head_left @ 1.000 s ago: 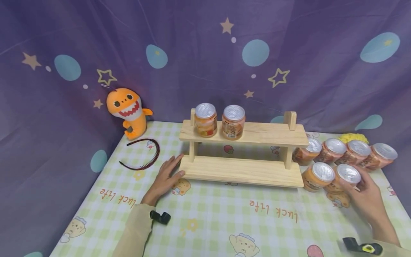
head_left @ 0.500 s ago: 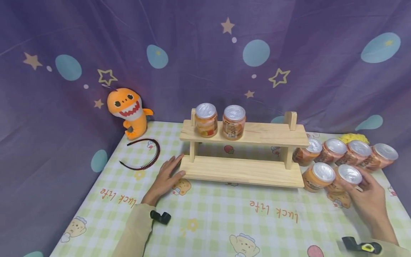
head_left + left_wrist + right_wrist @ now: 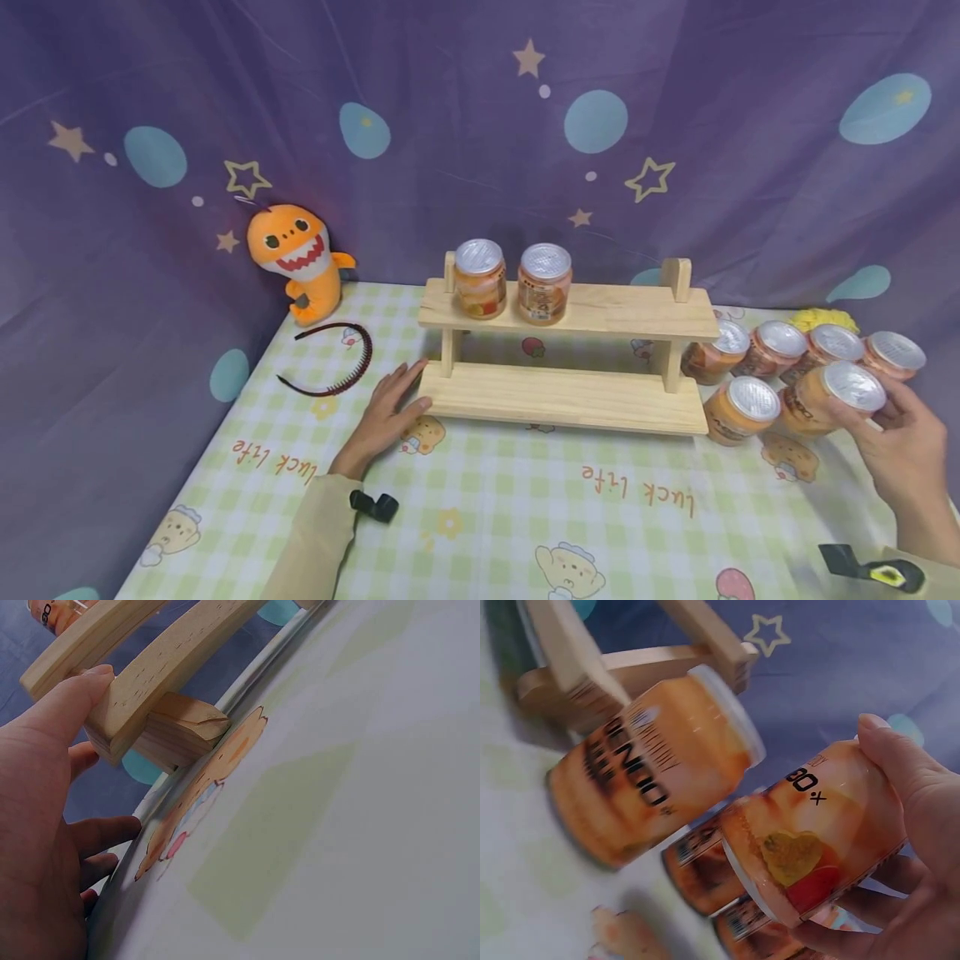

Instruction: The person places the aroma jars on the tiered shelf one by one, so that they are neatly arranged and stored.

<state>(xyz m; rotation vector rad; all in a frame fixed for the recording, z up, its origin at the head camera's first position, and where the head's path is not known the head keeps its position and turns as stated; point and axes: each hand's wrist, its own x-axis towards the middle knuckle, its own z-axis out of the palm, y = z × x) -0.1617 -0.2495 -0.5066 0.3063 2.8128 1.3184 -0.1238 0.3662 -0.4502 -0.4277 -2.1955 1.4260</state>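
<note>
My right hand (image 3: 903, 433) curls round a jar (image 3: 810, 404) at three o'clock of the wooden shelf (image 3: 600, 400) — thumb one side, fingers the other. I judge it stiff, fairly heavy, maybe slick; mid-body seems the surest hold. Half a second ago it sat lower — now it's raised and tilted. My left hand (image 3: 386, 417), fingers relaxed, touches the shelf's nine-o'clock end.
</note>
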